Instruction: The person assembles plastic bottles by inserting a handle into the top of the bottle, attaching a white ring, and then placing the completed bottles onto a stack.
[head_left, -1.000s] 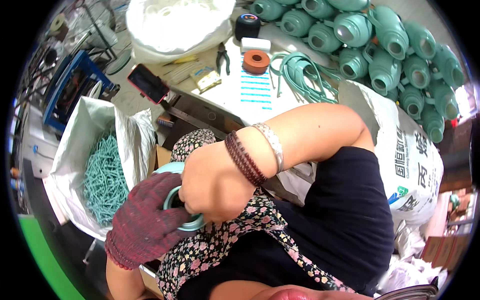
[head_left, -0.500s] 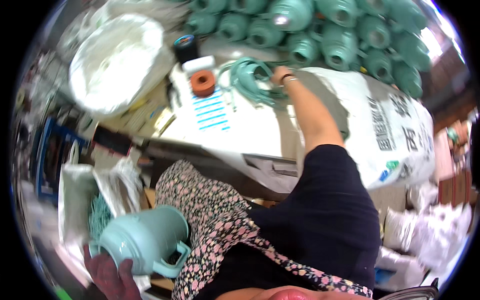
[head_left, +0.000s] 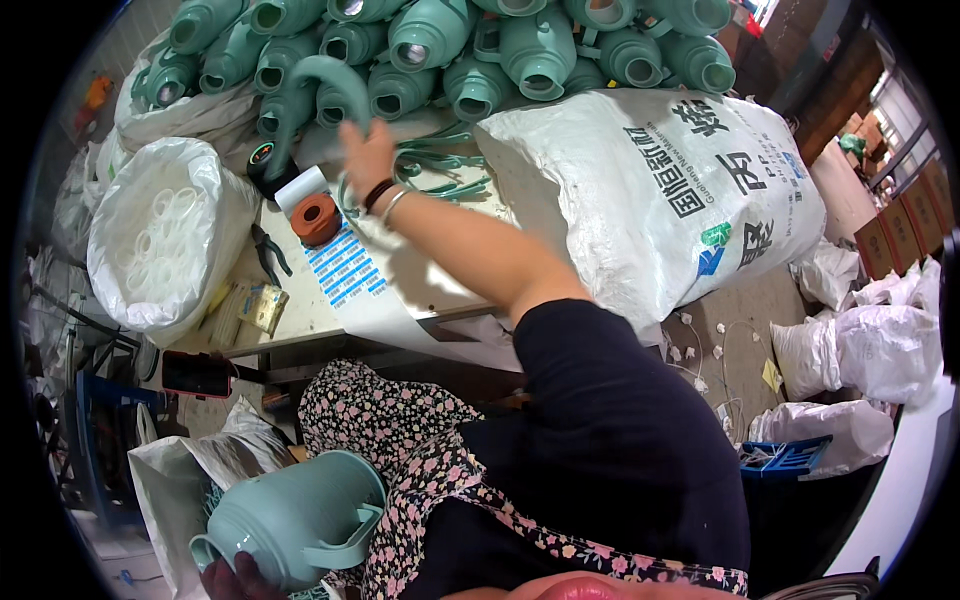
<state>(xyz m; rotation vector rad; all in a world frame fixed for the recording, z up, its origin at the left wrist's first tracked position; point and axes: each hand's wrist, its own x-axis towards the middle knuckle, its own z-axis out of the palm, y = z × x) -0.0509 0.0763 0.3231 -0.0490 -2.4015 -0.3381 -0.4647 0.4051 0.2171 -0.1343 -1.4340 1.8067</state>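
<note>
At the lower left, my left hand (head_left: pixel 240 580), in a dark glove, grips a teal plastic thermos jug body (head_left: pixel 290 510) near its neck. The jug lies on its side against my flowered apron, its loop handle toward me. Out over the table, my right hand (head_left: pixel 370 160) is closed on one end of a curved green plastic strip (head_left: pixel 330 68). This strip arcs up and to the left, blurred by motion. Beside that hand lies a loose pile of similar green strips (head_left: pixel 445 165).
Several teal jug bodies (head_left: pixel 540 60) are stacked along the back. A white sack (head_left: pixel 640 220) lies right. On the table are an orange tape roll (head_left: pixel 315 220), a blue-and-white label sheet (head_left: pixel 345 265), pliers (head_left: pixel 270 252) and a lined tub of white rings (head_left: pixel 115 190). A phone (head_left: pixel 195 374) sits by its edge.
My right hand has moved left from the strip pile, lifting one green strip out. My left hand keeps hold of the jug, which has shifted slightly lower. The view has swung right.
</note>
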